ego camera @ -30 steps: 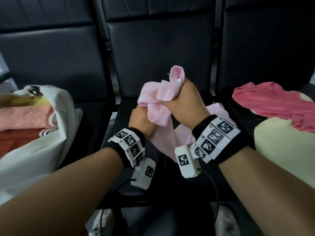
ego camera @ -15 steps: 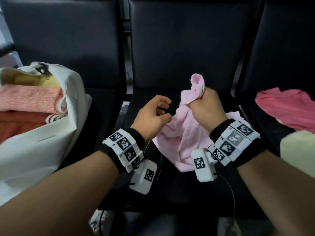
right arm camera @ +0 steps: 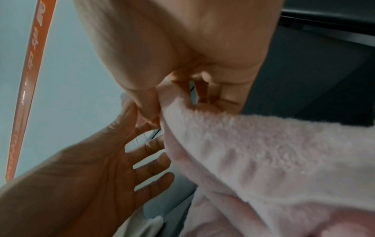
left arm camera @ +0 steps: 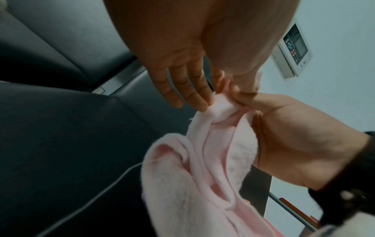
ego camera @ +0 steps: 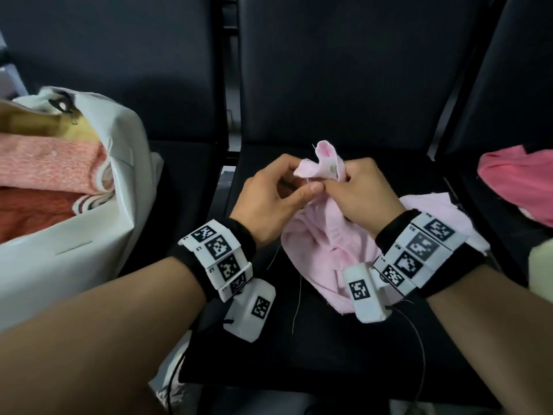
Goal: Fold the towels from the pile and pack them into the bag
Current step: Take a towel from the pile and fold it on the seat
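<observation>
A pale pink towel (ego camera: pixel 323 250) lies bunched on the middle black seat (ego camera: pixel 329 339). My right hand (ego camera: pixel 344 181) grips a gathered corner of it and holds that corner up. My left hand (ego camera: pixel 305 178) is right beside it. Its thumb and forefinger pinch the same edge, thumb against thumb. In the left wrist view the left hand (left arm camera: pixel 233 89) keeps its other fingers fairly straight against the towel (left arm camera: pixel 192 184). In the right wrist view the right hand (right arm camera: pixel 178 99) clasps the towel (right arm camera: pixel 263 152). A white bag (ego camera: pixel 119 223) stands open on the left seat.
The bag holds a folded salmon towel (ego camera: pixel 51 166) above a rust-red one (ego camera: pixel 30 211). On the right seat lie a deep pink towel (ego camera: pixel 520 181) and a pale yellow one (ego camera: pixel 541 265). Dark seat backs rise behind. A loose thread (ego camera: pixel 299 298) hangs from the towel.
A second ago both hands gripped the towel. Then my left hand let go. Now it has come back to the corner that my right hand holds, which sits lower than before.
</observation>
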Tool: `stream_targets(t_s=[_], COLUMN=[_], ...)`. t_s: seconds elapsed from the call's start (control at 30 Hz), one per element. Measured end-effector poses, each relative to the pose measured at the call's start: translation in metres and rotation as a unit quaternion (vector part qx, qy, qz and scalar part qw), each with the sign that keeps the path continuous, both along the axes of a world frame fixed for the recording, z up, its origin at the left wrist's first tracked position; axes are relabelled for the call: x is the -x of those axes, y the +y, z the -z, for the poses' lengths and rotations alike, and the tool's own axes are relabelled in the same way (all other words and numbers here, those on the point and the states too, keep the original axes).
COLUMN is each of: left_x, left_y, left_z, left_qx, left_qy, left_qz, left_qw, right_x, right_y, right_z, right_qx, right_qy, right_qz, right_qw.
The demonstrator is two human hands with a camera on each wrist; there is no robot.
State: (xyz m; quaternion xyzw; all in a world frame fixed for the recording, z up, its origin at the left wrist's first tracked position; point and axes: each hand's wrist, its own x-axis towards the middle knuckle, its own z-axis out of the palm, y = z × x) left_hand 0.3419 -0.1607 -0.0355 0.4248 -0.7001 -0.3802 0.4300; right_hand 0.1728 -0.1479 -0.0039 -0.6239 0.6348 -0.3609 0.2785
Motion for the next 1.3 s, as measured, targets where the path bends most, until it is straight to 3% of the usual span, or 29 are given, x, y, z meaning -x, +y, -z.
stream_targets(t_s=[0.23,0.6,0.83,1.07,1.3], left_x=[-0.004,0.009,0.008,0.01,0.012], left_y=[-0.002,0.003,0.0,0.005,0.007], left_z=[0.002,0.008,0.013,0.007,0.004], left_qx=[0.021,0.004,0.009,0.028,0.05], left_qy=[0.004,0.02,0.022,0.021,0.035], left_qz=[-0.029,0.025,-0.03,-0.017,0.012], left_qw=[0.999,0.999,0.999,0.999,0.998], right_x=[-0.003,0.002,0.004,0.006,0.008], right_y=[0.008,0.014,0.014,0.014,0.011], right_z=[0.004,0.005,0.001,-0.003,0.002], right_qx=[-0.061,-0.025,-0.016,0.062,0.098], right_qy=[0.036,0.084,0.122,0.038,0.088], right_qz=[-0.101,-0.068,-0.043,-0.093,-0.077], right_qw=[0.992,0.994,0.992,0.993,0.988])
